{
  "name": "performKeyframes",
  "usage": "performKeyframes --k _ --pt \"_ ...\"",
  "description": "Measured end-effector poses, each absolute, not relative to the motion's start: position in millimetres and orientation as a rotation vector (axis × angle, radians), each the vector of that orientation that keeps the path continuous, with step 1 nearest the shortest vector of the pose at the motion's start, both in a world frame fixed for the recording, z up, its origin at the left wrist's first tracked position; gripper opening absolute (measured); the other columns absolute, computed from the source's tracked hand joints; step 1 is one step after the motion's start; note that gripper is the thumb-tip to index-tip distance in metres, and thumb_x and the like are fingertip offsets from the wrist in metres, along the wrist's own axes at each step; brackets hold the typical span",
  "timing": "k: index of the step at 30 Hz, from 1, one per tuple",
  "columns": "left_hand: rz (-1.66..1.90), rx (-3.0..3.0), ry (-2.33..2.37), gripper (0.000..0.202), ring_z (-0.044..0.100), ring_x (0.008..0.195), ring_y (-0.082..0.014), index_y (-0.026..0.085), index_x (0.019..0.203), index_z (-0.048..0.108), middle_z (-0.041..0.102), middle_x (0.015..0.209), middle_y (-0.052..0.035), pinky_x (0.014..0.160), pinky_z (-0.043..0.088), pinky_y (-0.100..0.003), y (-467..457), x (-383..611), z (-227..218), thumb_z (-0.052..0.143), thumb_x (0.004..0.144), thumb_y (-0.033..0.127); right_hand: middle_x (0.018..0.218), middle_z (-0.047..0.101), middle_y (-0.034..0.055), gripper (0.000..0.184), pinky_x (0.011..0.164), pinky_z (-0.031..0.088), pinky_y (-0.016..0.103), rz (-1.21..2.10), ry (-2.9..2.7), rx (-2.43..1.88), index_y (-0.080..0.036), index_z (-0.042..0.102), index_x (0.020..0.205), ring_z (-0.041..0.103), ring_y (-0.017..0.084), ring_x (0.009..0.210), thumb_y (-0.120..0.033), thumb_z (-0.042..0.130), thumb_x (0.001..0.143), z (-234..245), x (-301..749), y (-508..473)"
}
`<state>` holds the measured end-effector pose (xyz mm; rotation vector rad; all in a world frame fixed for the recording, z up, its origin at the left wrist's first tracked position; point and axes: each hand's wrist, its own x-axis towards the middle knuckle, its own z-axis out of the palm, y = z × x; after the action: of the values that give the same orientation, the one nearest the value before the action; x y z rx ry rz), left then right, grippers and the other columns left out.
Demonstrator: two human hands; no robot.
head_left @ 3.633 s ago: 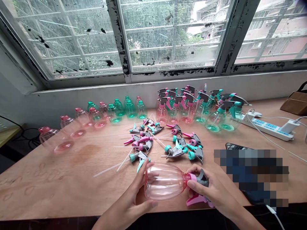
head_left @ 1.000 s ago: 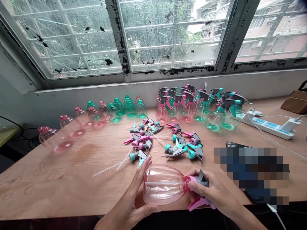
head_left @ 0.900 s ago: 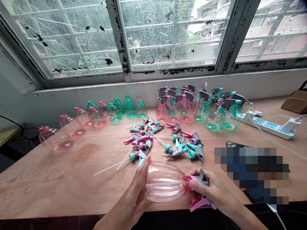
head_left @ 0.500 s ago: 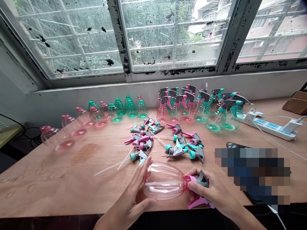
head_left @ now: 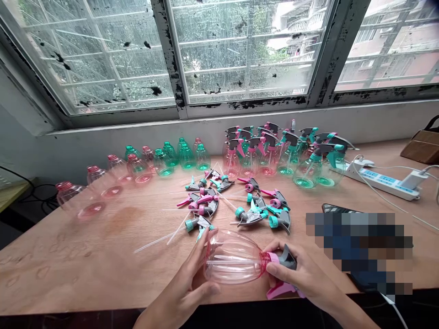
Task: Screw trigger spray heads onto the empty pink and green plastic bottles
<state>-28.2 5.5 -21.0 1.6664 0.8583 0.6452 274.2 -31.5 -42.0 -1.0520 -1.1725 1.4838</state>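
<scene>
A clear pink spray bottle (head_left: pixel 235 257) lies sideways in the air over the table's front edge, its base to the left. My left hand (head_left: pixel 194 269) is curved around that base, fingers behind it and thumb below. At the neck, my right hand (head_left: pixel 291 267) has its thumb and fingers closed on the pink collar of the grey spray head (head_left: pixel 287 258). The pink trigger (head_left: pixel 281 289) hangs below my right hand. A thin straw runs inside the bottle. Just beyond lie several loose trigger spray heads (head_left: pixel 252 215), pink or teal with grey.
Open pink bottles (head_left: pixel 98 176) and green bottles (head_left: pixel 187 156) stand at the left and back. Several bottles with spray heads (head_left: pixel 269 153) stand at back right. A power strip (head_left: pixel 387 180), brown bag (head_left: pixel 421 146) and partly blurred phone (head_left: pixel 343 208) are on the right.
Very little differs. The bottle and both hands sit slightly further left in view, along with the whole scene. My grip looks much the same.
</scene>
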Motion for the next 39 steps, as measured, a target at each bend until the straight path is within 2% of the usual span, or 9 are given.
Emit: performKeyframes --k 3,9,13,17,22,27,32,36,39 --pt "0.578 1.752 0.932 0.083 0.011 0.162 -0.0306 0.047 0.162 0.017 0.016 0.175 0.0049 0.132 0.008 -0.050 5.8 -30.0 -19.6 0.067 0.096 0.046 0.064 0.075 0.0000 0.033 0.057 0.055 0.024 1.474 -1.165 -1.044 -0.017 0.064 0.093 0.067 0.015 0.059 -0.045 0.081 0.088 -41.5 274.4 -31.4" --pt "0.667 1.714 0.828 0.080 0.022 0.160 -0.0297 0.045 0.163 0.009 0.016 0.175 0.0008 0.130 0.020 -0.047 3.6 -26.5 -20.3 0.059 0.101 0.044 0.063 0.075 0.0002 0.033 0.057 0.056 0.024 1.475 -1.164 -1.053 -0.016 0.064 0.091 0.068 0.015 0.059 -0.045 0.080 0.089 -40.4 274.2 -30.6" --pt "0.660 1.618 0.798 0.103 0.012 0.161 -0.0318 0.044 0.163 0.002 0.013 0.176 -0.0009 0.131 0.018 -0.050 4.3 -26.6 -20.5 0.075 0.090 0.046 0.065 0.075 0.0002 0.037 0.056 0.056 0.024 1.468 -1.173 -1.065 -0.016 0.064 0.094 0.067 0.015 0.059 -0.046 0.084 0.085 -40.3 273.9 -31.2" --pt "0.609 1.683 0.817 0.093 0.007 0.162 -0.0306 0.044 0.163 0.013 0.013 0.176 0.0005 0.131 0.009 -0.051 5.1 -29.4 -20.6 0.072 0.092 0.047 0.066 0.075 0.0001 0.038 0.056 0.056 0.023 1.462 -1.180 -1.083 -0.016 0.064 0.094 0.067 0.015 0.059 -0.046 0.085 0.083 -39.6 274.2 -31.3" --pt "0.635 1.775 0.825 0.078 0.011 0.162 -0.0290 0.050 0.162 0.009 0.011 0.176 0.0035 0.131 0.013 -0.051 4.2 -29.9 -22.6 0.058 0.102 0.043 0.063 0.075 0.0005 0.036 0.056 0.057 0.024 1.472 -1.158 -1.075 -0.017 0.064 0.093 0.068 0.016 0.058 -0.047 0.083 0.086 -38.8 274.0 -31.4" --pt "0.606 1.736 0.843 0.101 0.008 0.162 -0.0320 0.044 0.163 -0.002 0.011 0.176 -0.0011 0.131 0.011 -0.053 2.7 -29.2 -19.2 0.071 0.094 0.042 0.063 0.075 -0.0003 0.037 0.055 0.055 0.020 1.480 -1.147 -1.082 -0.017 0.064 0.094 0.067 0.013 0.057 -0.048 0.083 0.085 -38.8 273.0 -32.8" --pt "0.608 1.778 0.840 0.087 0.012 0.161 -0.0336 0.041 0.164 0.011 0.015 0.176 -0.0012 0.131 0.011 -0.054 3.8 -29.4 -20.5 0.067 0.097 0.042 0.063 0.077 0.0012 0.037 0.055 0.055 0.022 1.510 -1.171 -1.071 -0.017 0.063 0.092 0.070 0.015 0.058 -0.050 0.080 0.088 -39.0 274.8 -31.1" --pt "0.607 1.782 0.840 0.079 0.020 0.160 -0.0314 0.044 0.164 0.007 0.014 0.176 -0.0004 0.131 0.015 -0.052 4.6 -30.3 -24.5 0.057 0.102 0.039 0.063 0.078 0.0030 0.036 0.055 0.055 0.024 1.508 -1.213 -1.055 -0.017 0.064 0.090 0.072 0.017 0.057 -0.050 0.079 0.089 -40.0 276.6 -29.6" --pt "0.577 1.757 0.851 0.095 0.013 0.161 -0.0331 0.043 0.164 0.004 0.013 0.176 -0.0012 0.131 0.012 -0.053 4.2 -31.0 -23.4 0.069 0.095 0.041 0.063 0.078 0.0025 0.036 0.056 0.055 0.025 1.487 -1.202 -1.070 -0.017 0.065 0.089 0.071 0.017 0.057 -0.049 0.081 0.086 -40.3 276.2 -30.2"
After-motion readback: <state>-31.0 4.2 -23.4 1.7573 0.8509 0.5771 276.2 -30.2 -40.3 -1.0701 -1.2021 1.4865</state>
